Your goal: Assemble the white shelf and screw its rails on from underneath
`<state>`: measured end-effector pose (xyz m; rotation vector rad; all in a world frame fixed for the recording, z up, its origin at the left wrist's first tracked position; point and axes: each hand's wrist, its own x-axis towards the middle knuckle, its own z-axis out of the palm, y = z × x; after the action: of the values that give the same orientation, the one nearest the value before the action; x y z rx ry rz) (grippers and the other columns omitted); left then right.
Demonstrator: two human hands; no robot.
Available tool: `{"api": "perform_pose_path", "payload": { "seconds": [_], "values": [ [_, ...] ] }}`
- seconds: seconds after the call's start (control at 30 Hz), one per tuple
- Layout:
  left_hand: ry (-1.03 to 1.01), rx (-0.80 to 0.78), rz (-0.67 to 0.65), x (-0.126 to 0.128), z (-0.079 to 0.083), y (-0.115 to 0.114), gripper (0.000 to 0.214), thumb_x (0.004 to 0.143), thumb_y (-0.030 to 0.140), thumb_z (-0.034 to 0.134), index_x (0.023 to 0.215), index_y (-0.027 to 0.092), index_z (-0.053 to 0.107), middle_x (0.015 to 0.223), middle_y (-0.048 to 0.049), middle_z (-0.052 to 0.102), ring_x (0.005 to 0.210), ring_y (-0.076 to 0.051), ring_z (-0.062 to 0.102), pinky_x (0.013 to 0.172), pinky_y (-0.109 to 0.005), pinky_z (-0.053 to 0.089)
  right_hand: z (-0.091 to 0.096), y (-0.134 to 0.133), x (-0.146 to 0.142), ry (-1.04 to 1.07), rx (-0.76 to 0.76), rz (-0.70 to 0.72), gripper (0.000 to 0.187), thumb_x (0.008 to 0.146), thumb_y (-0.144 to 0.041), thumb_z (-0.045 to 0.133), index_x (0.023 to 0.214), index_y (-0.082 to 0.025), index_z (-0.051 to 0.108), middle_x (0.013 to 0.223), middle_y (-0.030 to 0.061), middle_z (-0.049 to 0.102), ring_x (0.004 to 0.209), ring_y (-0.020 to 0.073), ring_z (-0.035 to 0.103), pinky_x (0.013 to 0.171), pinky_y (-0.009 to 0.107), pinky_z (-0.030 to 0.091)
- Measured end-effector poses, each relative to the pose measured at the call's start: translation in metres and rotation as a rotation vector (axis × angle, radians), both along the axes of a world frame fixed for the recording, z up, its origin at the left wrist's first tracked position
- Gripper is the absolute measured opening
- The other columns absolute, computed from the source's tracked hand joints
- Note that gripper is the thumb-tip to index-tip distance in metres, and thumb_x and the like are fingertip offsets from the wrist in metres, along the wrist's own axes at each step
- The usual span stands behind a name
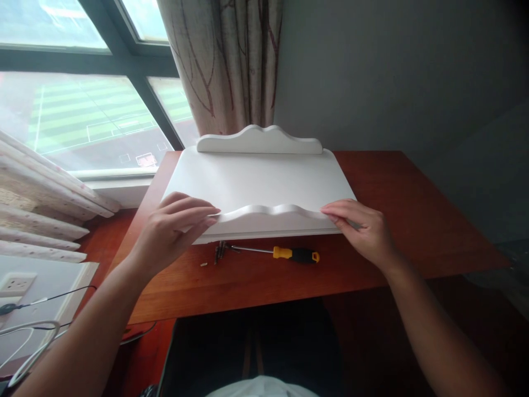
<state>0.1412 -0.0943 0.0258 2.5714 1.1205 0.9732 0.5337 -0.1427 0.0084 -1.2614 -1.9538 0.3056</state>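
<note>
Fingers (188, 212) of the left hand (165, 229) and right hand (367, 227) pinch a wavy white board (273, 218) at its nine and three o'clock ends, along the near edge of a white panel (260, 179), with open room on the brown surface (413, 209) toward three o'clock and only a narrow strip toward nine. From the board, a screwdriver (296, 255) lies just off at six o'clock, beside screws (219, 252) at seven, while a second wavy board (258, 141) stands at twelve. The left hand hides part of the panel's edge, and the screwdriver's tip is hard to make out.
</note>
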Motion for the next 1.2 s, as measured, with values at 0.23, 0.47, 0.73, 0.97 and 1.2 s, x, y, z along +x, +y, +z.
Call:
{"api": "perform_pose_path", "payload": {
  "seconds": [0.23, 0.47, 0.73, 0.97, 1.2],
  "values": [
    [0.054, 0.119, 0.301, -0.064, -0.017, 0.008, 0.024, 0.093, 0.024, 0.063, 0.114, 0.026, 0.072, 0.118, -0.0046, 0.072, 0.109, -0.024, 0.066, 0.100, -0.040, 0.051, -0.025, -0.003, 0.059, 0.218, -0.012, -0.365, 0.026, 0.096, -0.038, 0.058, 0.110, -0.023, 0.073, 0.111, 0.0069, 0.073, 0.102, 0.0213, 0.070, 0.093, 0.039, 0.058],
    [0.190, 0.152, 0.474, -0.090, -0.046, 0.021, 0.036, 0.098, 0.022, 0.046, 0.128, 0.021, 0.067, 0.127, -0.0095, 0.071, 0.106, -0.026, 0.069, 0.093, -0.037, 0.052, -0.046, 0.007, 0.086, 0.049, 0.055, -0.364, 0.028, 0.095, -0.028, 0.054, 0.113, -0.023, 0.075, 0.111, 0.0066, 0.074, 0.096, 0.0200, 0.072, 0.088, 0.038, 0.060],
    [0.170, 0.065, 0.457, -0.088, -0.062, 0.020, 0.044, 0.094, 0.014, 0.045, 0.135, 0.020, 0.062, 0.141, -0.0091, 0.062, 0.119, -0.027, 0.064, 0.096, -0.036, 0.051, -0.073, 0.019, 0.089, -0.068, 0.137, -0.342, 0.032, 0.095, -0.025, 0.051, 0.116, -0.023, 0.075, 0.121, 0.0066, 0.073, 0.113, 0.0227, 0.070, 0.100, 0.041, 0.057],
    [0.254, -0.064, 0.476, -0.095, -0.060, 0.028, 0.064, 0.087, 0.015, 0.054, 0.150, 0.019, 0.045, 0.145, -0.0133, 0.058, 0.101, -0.025, 0.068, 0.077, -0.029, 0.051, -0.076, 0.022, 0.090, -0.033, 0.105, -0.336, 0.038, 0.093, -0.027, 0.055, 0.126, -0.020, 0.070, 0.128, 0.0110, 0.069, 0.103, 0.0218, 0.072, 0.084, 0.037, 0.062],
    [0.289, -0.094, 0.393, -0.097, -0.060, 0.068, 0.061, 0.094, 0.024, 0.054, 0.153, 0.022, 0.042, 0.159, -0.0067, 0.042, 0.122, -0.030, 0.063, 0.087, -0.029, 0.051, -0.084, 0.057, 0.105, -0.147, -0.038, -0.264, 0.054, 0.089, -0.019, 0.042, 0.139, -0.025, 0.061, 0.149, 0.0041, 0.055, 0.137, 0.0207, 0.053, 0.117, 0.042, 0.044]
  ]
}}
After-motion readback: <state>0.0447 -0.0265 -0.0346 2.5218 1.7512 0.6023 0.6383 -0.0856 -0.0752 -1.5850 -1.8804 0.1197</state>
